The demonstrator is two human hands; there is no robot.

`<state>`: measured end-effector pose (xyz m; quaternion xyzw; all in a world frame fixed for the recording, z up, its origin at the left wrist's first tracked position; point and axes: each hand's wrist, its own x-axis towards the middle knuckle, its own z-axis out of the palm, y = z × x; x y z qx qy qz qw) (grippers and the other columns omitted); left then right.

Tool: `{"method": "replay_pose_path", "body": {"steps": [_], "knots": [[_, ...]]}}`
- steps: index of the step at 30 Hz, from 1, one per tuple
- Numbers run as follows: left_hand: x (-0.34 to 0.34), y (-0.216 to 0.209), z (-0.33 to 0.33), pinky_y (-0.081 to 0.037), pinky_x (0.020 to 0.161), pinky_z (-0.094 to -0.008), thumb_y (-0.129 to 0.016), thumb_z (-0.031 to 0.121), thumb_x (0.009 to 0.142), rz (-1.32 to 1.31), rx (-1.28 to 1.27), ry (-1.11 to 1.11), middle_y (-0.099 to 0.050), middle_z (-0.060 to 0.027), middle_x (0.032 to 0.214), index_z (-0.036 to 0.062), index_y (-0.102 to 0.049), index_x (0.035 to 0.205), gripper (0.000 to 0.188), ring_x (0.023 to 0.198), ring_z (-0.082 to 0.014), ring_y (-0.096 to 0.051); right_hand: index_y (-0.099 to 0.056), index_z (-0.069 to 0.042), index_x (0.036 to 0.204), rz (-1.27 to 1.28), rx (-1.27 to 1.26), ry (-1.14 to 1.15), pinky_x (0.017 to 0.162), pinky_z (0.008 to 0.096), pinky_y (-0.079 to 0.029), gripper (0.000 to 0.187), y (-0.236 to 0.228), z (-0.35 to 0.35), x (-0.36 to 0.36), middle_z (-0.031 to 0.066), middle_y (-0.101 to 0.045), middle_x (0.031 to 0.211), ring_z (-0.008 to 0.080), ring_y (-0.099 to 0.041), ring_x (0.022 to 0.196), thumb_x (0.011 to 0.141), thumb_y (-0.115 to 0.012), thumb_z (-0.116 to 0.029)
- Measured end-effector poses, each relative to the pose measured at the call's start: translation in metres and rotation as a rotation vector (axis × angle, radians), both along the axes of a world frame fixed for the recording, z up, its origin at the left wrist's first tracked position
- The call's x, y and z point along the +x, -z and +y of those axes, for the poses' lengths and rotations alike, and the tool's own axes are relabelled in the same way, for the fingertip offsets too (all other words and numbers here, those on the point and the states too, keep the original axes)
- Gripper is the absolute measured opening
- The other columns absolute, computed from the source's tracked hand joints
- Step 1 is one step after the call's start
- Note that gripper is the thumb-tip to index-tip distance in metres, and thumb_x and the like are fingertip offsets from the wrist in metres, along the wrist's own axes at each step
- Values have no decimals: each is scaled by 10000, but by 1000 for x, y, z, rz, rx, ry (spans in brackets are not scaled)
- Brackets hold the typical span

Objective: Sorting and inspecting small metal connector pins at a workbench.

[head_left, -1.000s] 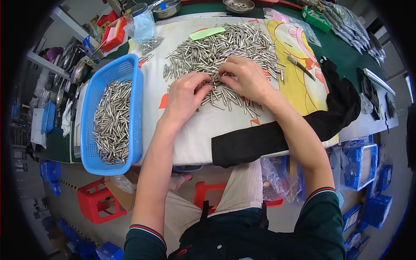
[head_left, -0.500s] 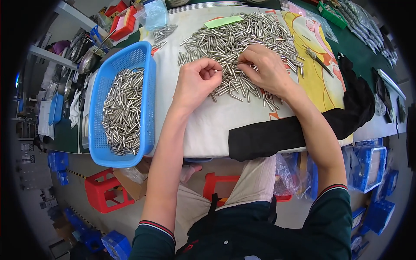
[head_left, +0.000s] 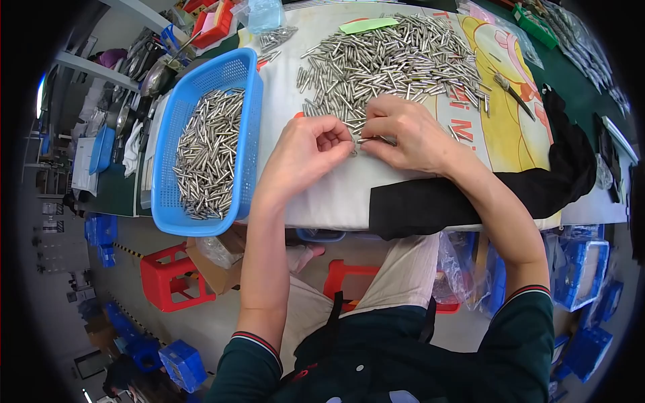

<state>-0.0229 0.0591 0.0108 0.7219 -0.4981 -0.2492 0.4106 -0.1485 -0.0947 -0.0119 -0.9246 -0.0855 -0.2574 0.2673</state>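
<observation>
A wide heap of short silvery metal pins (head_left: 396, 64) lies on the light printed cloth (head_left: 322, 201). My left hand (head_left: 309, 151) is at the heap's near edge, thumb and forefinger pinched together. A small metallic bit shows at those fingertips, too little of it to name. Close by, my right hand (head_left: 413, 138) has its fingers closed on a metal pin (head_left: 376, 140), part of which is hidden by the fingers. To the left stands a blue perforated plastic basket (head_left: 253, 127), holding many similar pins (head_left: 211, 154).
A black cloth sleeve (head_left: 430, 205) stretches along the table's near edge under my right forearm. A brush (head_left: 514, 97) lies right of the heap, and a green strip (head_left: 368, 25) rests on its far side. Red stools (head_left: 164, 282) stand below the table.
Both hands have drawn back from the heap toward the near edge of the cloth. The view has shifted slightly, and a pin now shows in my right fingers.
</observation>
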Motion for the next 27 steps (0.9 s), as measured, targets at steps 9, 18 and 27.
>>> {"method": "replay_pose_path", "body": {"steps": [9,18,27], "knots": [[-3,8,13,-422,549,-250,-673,50,700,-258,49,-78,-584,-50,661,-16,-621,781,117,570,-102,-510,-629,-2,851,51,258,105,604,320,-437,158,-3,-7,0,99,-543,676,228,-537,649,741,-614,-113],[-8,12,22,-440,622,-388,-637,27,689,-589,-81,-132,-557,-118,696,-1,-600,729,61,650,-303,-560,-546,1,784,149,331,66,529,258,-401,70,-4,7,-2,44,-501,636,119,-474,570,728,-573,-29],[-37,19,1,-456,599,-425,-599,148,727,-527,-1,-369,-597,-161,675,1,-580,683,154,631,-333,-588,-596,-12,785,-82,64,107,596,349,-463,104,9,20,0,103,-592,709,267,-578,688,687,-627,-23]]}}
